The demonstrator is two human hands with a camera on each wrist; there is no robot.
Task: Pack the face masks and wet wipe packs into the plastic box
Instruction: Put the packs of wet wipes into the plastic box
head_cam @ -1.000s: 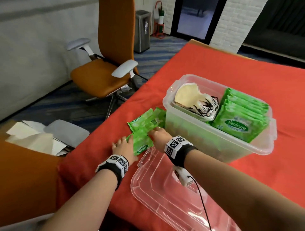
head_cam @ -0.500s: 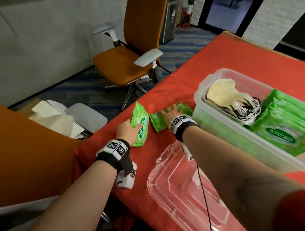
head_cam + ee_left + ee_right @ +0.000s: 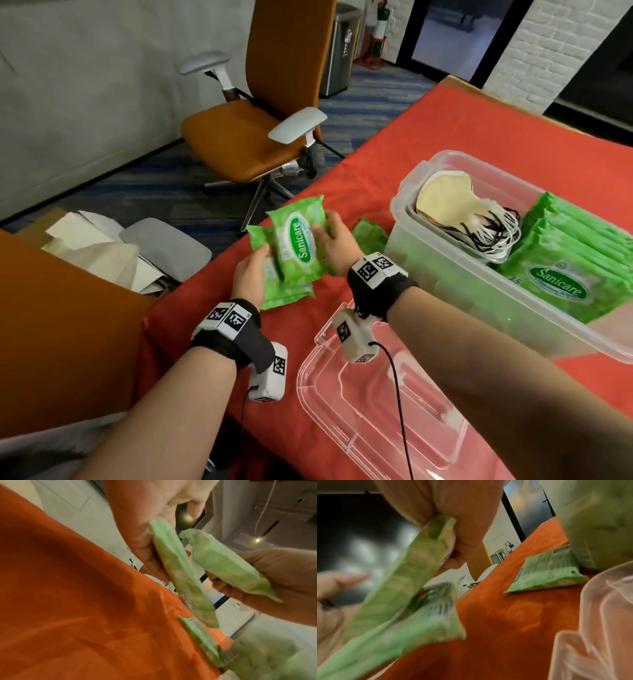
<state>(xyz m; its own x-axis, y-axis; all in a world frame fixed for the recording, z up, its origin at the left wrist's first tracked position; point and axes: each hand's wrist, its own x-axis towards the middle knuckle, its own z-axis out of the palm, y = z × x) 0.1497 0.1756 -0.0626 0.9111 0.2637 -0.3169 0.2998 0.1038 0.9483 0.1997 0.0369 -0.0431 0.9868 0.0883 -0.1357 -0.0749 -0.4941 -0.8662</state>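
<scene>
Above the left edge of the red-clothed table (image 3: 445, 144), the left hand (image 3: 250, 279) holds one green "Sanicare" wet wipe pack (image 3: 274, 284) upright, its fingers curled behind the pack and the thumb on its near edge. Overlapping the front of that pack is a second green wet wipe pack (image 3: 299, 243), gripped by the right hand (image 3: 337, 245) with fingers wrapped round its right edge and the thumb pressed on its printed face. In the left wrist view the two packs (image 3: 180, 568) (image 3: 226, 562) stand edge-on, close together but splayed apart at the top. A third green wet wipe pack (image 3: 371, 236) lies flat on the cloth just right of the right hand, right against the left wall of the clear plastic box (image 3: 445, 274).

Inside the box, a stack of cream face masks (image 3: 448, 198) with black and white ear loops fills the left part; their number cannot be told. To their right stands a row of green wet wipe packs (image 3: 565, 260), roughly six, packed too tightly to count surely. The clear plastic lid (image 3: 383, 411) lies on the table's near edge below the right wrist.
</scene>
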